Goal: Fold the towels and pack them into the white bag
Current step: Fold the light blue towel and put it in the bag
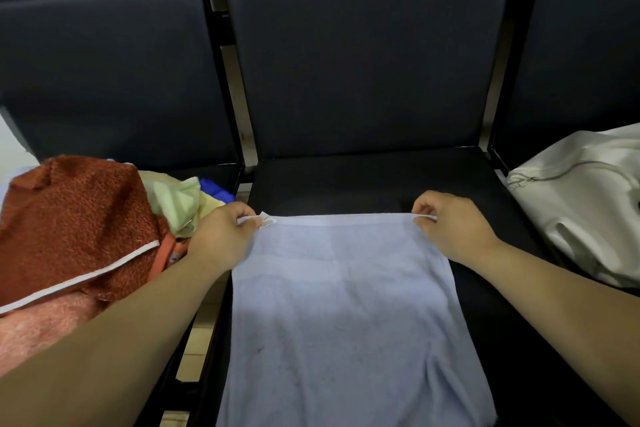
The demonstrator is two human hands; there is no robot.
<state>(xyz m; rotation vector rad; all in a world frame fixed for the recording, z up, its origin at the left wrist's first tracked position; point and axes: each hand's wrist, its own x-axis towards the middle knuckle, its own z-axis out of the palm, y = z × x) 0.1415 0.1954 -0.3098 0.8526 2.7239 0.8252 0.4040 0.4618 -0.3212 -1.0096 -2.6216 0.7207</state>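
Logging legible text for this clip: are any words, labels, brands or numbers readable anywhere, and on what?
No text can be read in this frame.
The small white tag at the far left corner of the light blue towel, beside the left hand: any print is too small and blurred to read.
On the white bag: no lettering visible; its zip pull shows no legible mark.

Dark padded chairs [363, 63], pale tiled floor [198, 335]
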